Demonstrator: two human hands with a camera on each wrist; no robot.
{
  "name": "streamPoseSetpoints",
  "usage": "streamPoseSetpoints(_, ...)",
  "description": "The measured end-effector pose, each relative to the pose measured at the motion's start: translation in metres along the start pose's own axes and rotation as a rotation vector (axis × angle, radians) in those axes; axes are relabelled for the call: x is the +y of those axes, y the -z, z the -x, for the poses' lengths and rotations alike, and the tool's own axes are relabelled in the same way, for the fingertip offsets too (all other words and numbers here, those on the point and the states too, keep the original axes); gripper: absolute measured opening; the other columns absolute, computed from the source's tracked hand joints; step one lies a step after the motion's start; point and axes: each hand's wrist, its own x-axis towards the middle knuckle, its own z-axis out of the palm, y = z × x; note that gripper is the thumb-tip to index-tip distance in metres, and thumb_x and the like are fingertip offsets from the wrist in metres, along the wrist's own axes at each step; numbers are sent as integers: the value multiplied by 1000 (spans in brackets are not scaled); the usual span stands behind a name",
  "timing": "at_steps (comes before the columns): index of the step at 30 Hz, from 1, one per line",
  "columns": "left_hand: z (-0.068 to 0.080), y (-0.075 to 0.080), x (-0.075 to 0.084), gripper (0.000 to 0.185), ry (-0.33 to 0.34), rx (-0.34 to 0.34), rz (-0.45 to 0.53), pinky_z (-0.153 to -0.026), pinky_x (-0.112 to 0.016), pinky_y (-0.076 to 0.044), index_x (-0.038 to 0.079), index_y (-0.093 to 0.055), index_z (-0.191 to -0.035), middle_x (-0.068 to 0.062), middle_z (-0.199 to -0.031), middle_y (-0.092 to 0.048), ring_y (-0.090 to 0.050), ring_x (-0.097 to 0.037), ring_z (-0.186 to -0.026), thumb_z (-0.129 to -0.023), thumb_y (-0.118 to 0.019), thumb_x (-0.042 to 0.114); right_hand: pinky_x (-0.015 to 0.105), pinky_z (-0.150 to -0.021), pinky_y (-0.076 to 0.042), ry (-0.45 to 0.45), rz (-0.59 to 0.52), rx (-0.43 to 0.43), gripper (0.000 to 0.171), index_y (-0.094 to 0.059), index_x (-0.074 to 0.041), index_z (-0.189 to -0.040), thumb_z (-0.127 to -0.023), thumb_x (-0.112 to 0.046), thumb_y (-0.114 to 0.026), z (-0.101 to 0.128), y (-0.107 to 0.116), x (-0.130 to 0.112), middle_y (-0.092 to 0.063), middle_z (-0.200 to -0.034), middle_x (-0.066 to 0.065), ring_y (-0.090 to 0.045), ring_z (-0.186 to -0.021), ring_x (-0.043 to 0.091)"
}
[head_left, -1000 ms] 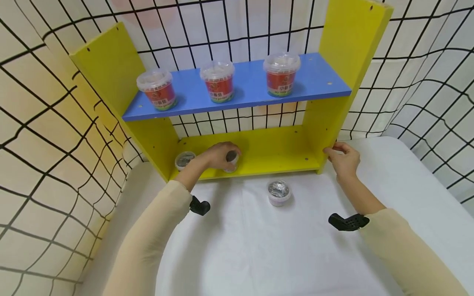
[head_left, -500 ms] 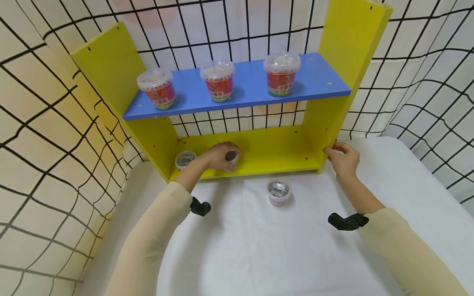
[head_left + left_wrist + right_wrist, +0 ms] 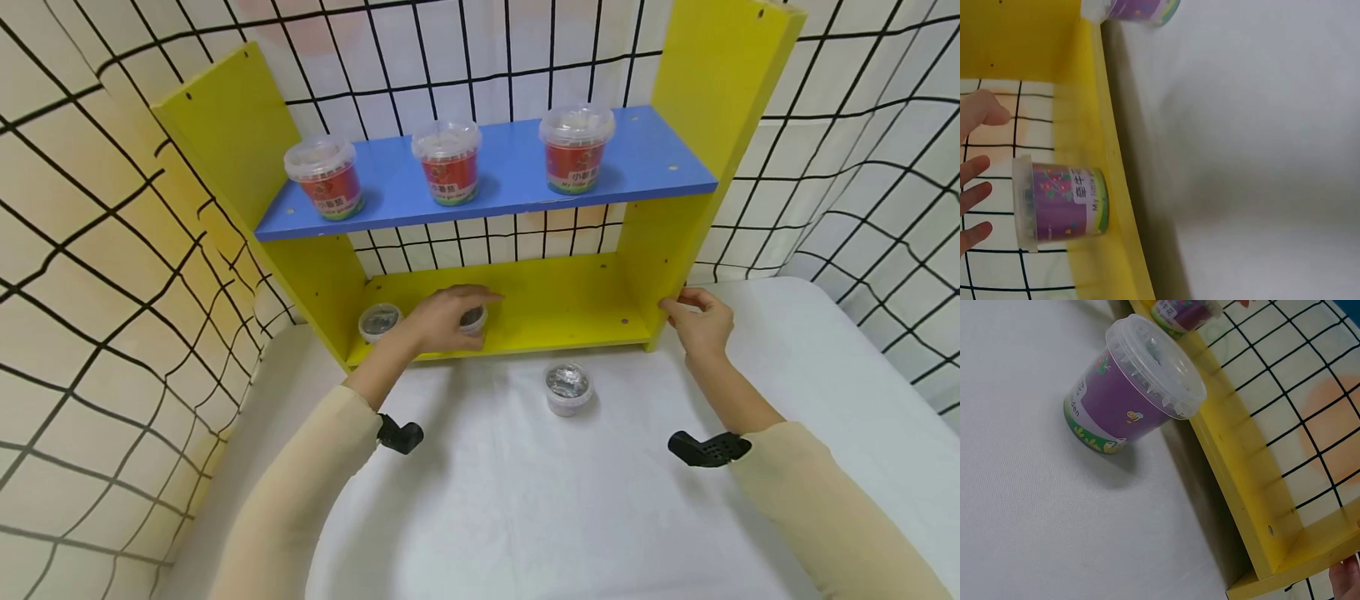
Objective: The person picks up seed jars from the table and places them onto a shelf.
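My left hand (image 3: 444, 320) is over a purple-labelled lidded cup (image 3: 1063, 201) on the yellow lower shelf (image 3: 558, 308). In the left wrist view its fingers (image 3: 975, 195) are spread and apart from the cup, which stands upright near the shelf's front edge. Another lidded cup (image 3: 380, 320) stands at the left end of that shelf. On the white cloth in front of the shelf is a third purple cup (image 3: 1124, 394) with a clear lid. My right hand (image 3: 699, 321) pinches the lower front edge of the yellow right side panel (image 3: 660, 250).
Three red-labelled cups stand on the blue upper shelf (image 3: 517, 171): a left cup (image 3: 330, 187), a middle cup (image 3: 450, 171) and a right cup (image 3: 576, 158). Black wire grid (image 3: 892, 158) surrounds the rack at the back and both sides. White cloth (image 3: 525, 500) covers the table.
My left hand has loosened from the cup on the lower shelf, its index finger now straighter and off it. The head view has shifted slightly. My right hand stays on the side panel.
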Motion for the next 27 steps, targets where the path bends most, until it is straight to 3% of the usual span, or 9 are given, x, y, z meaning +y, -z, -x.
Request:
streamPoseSetpoints(7,16,-2,11,60,-68,56,-7,-103,-39,-36,18,-51,-132,-3,-134,-51,-44,-22,-125,-76,-69,30,10,-56,-48,8,-19,-2,19,-62,-20,-71,-75,-3,-69,-1,0,2,-55,-78,-7,-54,-60,1)
streamPoseSetpoints(15,23,-9,22,49,-146,133,-13,-99,-37,-40,15,-58,-124,-4,-126,-56,-49,-21,-118,-78,-67,29,10,-55,-48,-9,-32,5,17,-62,-18,-72,-75,-3,-70,-1,1,0,-55,-77,-7,-54,-57,1)
streamPoseSetpoints(23,26,-27,39,45,-145,33,-54,-103,-42,-35,20,-60,-123,-4,-130,-54,-46,-22,-122,-80,-62,36,10,-54,-48,-6,-28,12,18,-62,-19,-71,-75,-3,-70,-2,-1,1,-55,-77,-7,-54,-56,1)
streamPoseSetpoints(27,24,-32,44,44,-154,23,-61,-106,-42,-32,22,-60,-123,-3,-128,-56,-48,-20,-120,-81,-61,36,10,-56,-49,5,-11,11,16,-63,-19,-73,-76,-4,-70,-2,0,1,-54,-78,-7,-54,-57,1)
